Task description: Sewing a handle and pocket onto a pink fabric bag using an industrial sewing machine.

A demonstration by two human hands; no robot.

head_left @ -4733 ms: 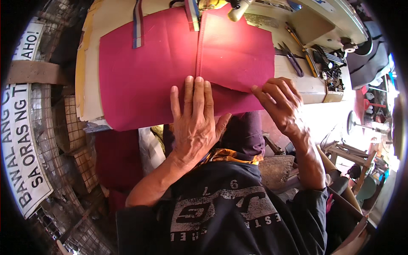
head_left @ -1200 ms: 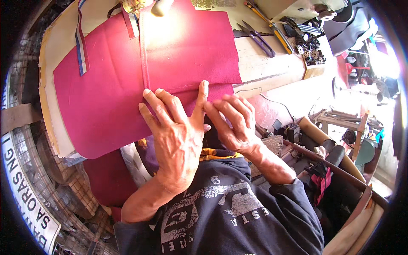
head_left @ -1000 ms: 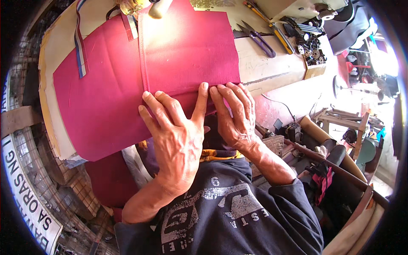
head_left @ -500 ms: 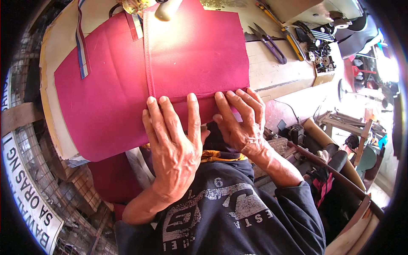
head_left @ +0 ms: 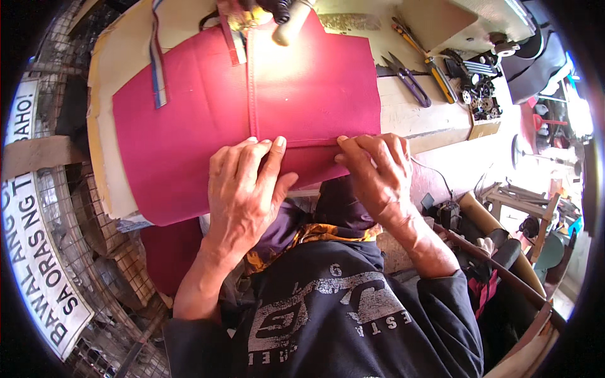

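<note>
A magenta leather-like sheet (head_left: 189,138) lies over the pale worktop, with a stitched seam running down its middle and its near edge folded along a crease. My left hand (head_left: 246,183) rests on the near edge beside the seam, fingers bent and apart, thumb held away from them. At the right end of the fold, my right hand (head_left: 381,173) has its fingers curled over the edge, gripping the sheet between index finger and thumb. Under the fingers, part of the fold is hidden. A bright lamp (head_left: 293,25) shines onto the sheet from above.
Purple-handled scissors (head_left: 409,82) and a yellow-and-black cutter (head_left: 441,79) lie right of the sheet, near small black metal parts (head_left: 482,94). Striped ribbons (head_left: 157,69) hang over the sheet's far left. A beige machine body (head_left: 466,25) stands at the far right; wire mesh (head_left: 75,233) is at left.
My fingers, earlier stretched flat along the fold, are now bent. The right hand has curled over the fold's right end. The view has shifted, so the sheet appears farther right.
</note>
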